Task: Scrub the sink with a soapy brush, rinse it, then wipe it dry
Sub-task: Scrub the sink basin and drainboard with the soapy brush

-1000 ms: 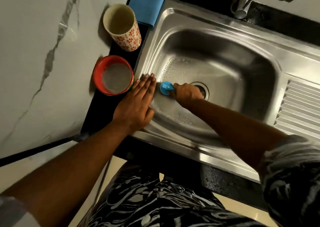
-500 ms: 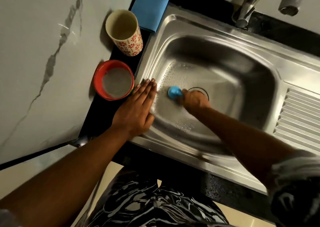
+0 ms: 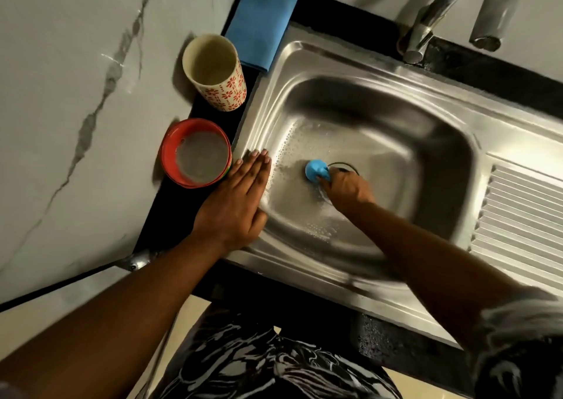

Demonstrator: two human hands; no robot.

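With the right hand (image 3: 347, 188) clenched round the blue brush (image 3: 316, 170) on the wet sink (image 3: 380, 72) floor by the drain (image 3: 350, 167), the flat left hand (image 3: 234, 206) bracing the slick rim could slip and knock the red bowl (image 3: 195, 153).

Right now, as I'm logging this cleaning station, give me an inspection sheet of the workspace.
Surface: steel sink, basin beaded with droplets, set in black counter.
Job's things: blue brush against basin floor beside drain; folded blue cloth behind sink's left corner.
Clutter: red bowl of cloudy liquid and patterned cup, left of sink.
Hands: left hand flat on sink's left rim; right hand grips brush.
Cables: nothing seen.
Surroundings: tap behind sink; marbled stone at left.
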